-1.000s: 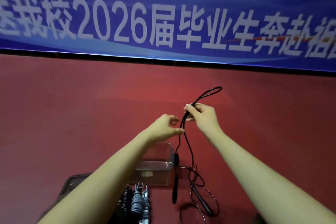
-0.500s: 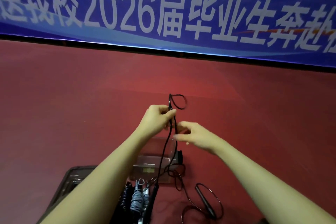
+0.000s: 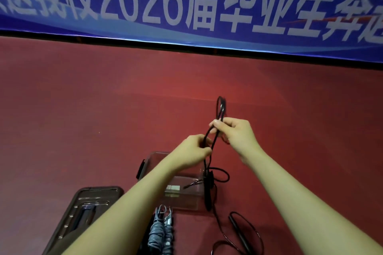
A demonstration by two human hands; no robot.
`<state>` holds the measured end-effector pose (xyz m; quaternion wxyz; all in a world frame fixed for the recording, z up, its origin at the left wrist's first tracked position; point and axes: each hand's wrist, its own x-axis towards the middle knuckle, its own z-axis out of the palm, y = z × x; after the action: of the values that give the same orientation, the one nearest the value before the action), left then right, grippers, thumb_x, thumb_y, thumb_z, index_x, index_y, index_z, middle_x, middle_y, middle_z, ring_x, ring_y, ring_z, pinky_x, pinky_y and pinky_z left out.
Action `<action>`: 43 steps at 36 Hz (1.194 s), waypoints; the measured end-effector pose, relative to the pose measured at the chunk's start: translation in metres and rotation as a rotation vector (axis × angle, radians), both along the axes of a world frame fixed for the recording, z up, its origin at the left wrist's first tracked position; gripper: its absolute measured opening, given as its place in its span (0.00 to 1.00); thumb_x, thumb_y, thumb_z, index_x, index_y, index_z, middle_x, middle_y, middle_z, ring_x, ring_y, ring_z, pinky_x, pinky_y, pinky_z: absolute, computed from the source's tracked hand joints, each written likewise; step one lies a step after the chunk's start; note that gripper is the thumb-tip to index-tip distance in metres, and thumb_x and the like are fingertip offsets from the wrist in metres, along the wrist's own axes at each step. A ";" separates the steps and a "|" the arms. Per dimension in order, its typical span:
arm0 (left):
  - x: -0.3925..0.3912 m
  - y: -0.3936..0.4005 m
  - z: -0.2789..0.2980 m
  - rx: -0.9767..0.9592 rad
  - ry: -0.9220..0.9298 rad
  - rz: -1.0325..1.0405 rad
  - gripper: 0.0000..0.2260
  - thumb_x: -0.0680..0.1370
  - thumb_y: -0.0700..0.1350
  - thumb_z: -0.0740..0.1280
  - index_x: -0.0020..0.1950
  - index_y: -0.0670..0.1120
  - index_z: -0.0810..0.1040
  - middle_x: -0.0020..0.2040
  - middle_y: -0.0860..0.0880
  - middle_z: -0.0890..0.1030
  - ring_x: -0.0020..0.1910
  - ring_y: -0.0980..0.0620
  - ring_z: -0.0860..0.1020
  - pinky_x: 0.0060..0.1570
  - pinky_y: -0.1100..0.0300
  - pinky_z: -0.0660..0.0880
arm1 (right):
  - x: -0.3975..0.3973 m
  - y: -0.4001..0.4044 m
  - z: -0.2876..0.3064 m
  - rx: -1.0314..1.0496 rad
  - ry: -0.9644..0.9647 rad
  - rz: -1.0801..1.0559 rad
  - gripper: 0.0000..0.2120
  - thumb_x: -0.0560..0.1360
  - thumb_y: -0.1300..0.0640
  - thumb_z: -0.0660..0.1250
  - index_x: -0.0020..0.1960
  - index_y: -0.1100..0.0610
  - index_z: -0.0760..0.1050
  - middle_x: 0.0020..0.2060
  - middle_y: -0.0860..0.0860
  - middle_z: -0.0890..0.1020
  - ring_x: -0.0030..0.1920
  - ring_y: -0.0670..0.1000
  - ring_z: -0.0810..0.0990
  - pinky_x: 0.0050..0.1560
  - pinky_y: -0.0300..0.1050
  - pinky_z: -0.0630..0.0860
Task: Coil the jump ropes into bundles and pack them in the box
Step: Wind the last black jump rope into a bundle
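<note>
black jump rope [image 3: 221,109]: folded loop pinched in right hand [image 3: 238,134], strands gripped lower by left hand [image 3: 193,151]; tail and one handle [image 3: 207,192] dangle beside clear box [image 3: 157,157], other handle on the floor. risk: loose tail snags box, loop slips from pinch.

— What do we see at twelve o'clock?
— We see a blue banner [image 3: 186,2] with white characters and "2026".
— And below it?
— We see red floor [image 3: 83,109], with a dark lid [image 3: 83,213] lying at seven o'clock.
</note>
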<state>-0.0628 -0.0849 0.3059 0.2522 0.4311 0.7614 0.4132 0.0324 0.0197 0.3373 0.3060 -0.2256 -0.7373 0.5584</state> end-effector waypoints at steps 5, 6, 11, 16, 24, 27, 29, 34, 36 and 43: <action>-0.008 0.007 -0.006 0.162 0.055 0.113 0.09 0.79 0.44 0.63 0.44 0.46 0.82 0.37 0.49 0.84 0.39 0.52 0.80 0.49 0.51 0.77 | 0.001 0.010 0.004 -0.058 0.063 -0.068 0.09 0.78 0.61 0.64 0.41 0.60 0.80 0.31 0.50 0.82 0.30 0.42 0.77 0.31 0.33 0.73; -0.009 0.008 -0.005 0.200 0.065 0.152 0.08 0.80 0.44 0.63 0.45 0.48 0.81 0.34 0.50 0.83 0.38 0.52 0.79 0.48 0.52 0.77 | 0.002 0.012 0.004 -0.054 0.049 -0.071 0.10 0.78 0.60 0.64 0.40 0.61 0.79 0.32 0.52 0.82 0.31 0.44 0.78 0.31 0.34 0.75; -0.011 0.005 -0.001 0.450 -0.033 0.220 0.12 0.82 0.40 0.58 0.63 0.54 0.68 0.31 0.50 0.70 0.29 0.50 0.69 0.30 0.52 0.73 | 0.004 0.014 0.002 -0.041 -0.048 -0.051 0.12 0.79 0.59 0.63 0.40 0.64 0.77 0.34 0.60 0.81 0.31 0.50 0.82 0.33 0.39 0.81; -0.008 0.000 0.003 0.325 0.058 0.069 0.11 0.79 0.38 0.58 0.55 0.54 0.66 0.34 0.51 0.65 0.29 0.55 0.63 0.29 0.64 0.63 | 0.006 0.014 0.010 -0.147 0.104 -0.149 0.12 0.79 0.58 0.64 0.41 0.65 0.77 0.35 0.60 0.81 0.33 0.52 0.82 0.35 0.40 0.81; -0.004 0.004 -0.006 0.272 0.090 0.066 0.03 0.76 0.46 0.70 0.48 0.50 0.83 0.37 0.55 0.77 0.31 0.64 0.70 0.37 0.68 0.68 | 0.007 0.011 0.016 -0.344 0.230 -0.134 0.12 0.79 0.57 0.64 0.41 0.63 0.76 0.36 0.59 0.83 0.37 0.53 0.85 0.37 0.41 0.81; -0.003 0.005 -0.001 0.315 0.004 0.127 0.04 0.77 0.46 0.69 0.44 0.49 0.82 0.35 0.55 0.80 0.32 0.64 0.74 0.38 0.70 0.70 | 0.009 0.014 0.017 -0.398 0.284 -0.091 0.11 0.79 0.56 0.63 0.43 0.62 0.77 0.38 0.58 0.83 0.40 0.53 0.84 0.40 0.42 0.81; -0.003 0.005 0.003 0.347 -0.027 0.189 0.05 0.77 0.46 0.68 0.43 0.48 0.82 0.35 0.54 0.81 0.30 0.65 0.74 0.38 0.68 0.70 | 0.010 0.015 0.015 -0.341 0.246 -0.028 0.10 0.79 0.55 0.63 0.44 0.60 0.77 0.39 0.55 0.84 0.40 0.52 0.84 0.40 0.42 0.80; -0.003 0.003 0.018 0.413 -0.074 0.265 0.07 0.77 0.46 0.68 0.40 0.46 0.82 0.31 0.54 0.79 0.23 0.64 0.68 0.33 0.63 0.66 | 0.011 0.015 -0.003 0.060 -0.161 0.139 0.06 0.77 0.64 0.64 0.52 0.63 0.78 0.40 0.54 0.81 0.35 0.46 0.77 0.34 0.34 0.74; -0.003 0.001 0.023 0.432 -0.088 0.276 0.07 0.76 0.45 0.68 0.39 0.46 0.81 0.31 0.53 0.79 0.22 0.64 0.68 0.33 0.62 0.66 | 0.011 0.014 -0.012 0.209 -0.329 0.190 0.08 0.75 0.65 0.66 0.54 0.60 0.78 0.42 0.52 0.81 0.35 0.43 0.76 0.34 0.30 0.73; -0.004 -0.005 0.033 0.472 -0.136 0.294 0.10 0.77 0.44 0.68 0.37 0.42 0.80 0.30 0.51 0.77 0.23 0.55 0.65 0.28 0.64 0.66 | 0.010 0.007 -0.020 0.210 -0.411 0.313 0.13 0.75 0.58 0.68 0.60 0.53 0.77 0.42 0.45 0.80 0.29 0.32 0.74 0.34 0.26 0.67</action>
<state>-0.0666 -0.0900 0.3389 0.1329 0.3340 0.6798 0.6392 0.0425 0.0271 0.3174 0.0815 -0.1846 -0.8637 0.4618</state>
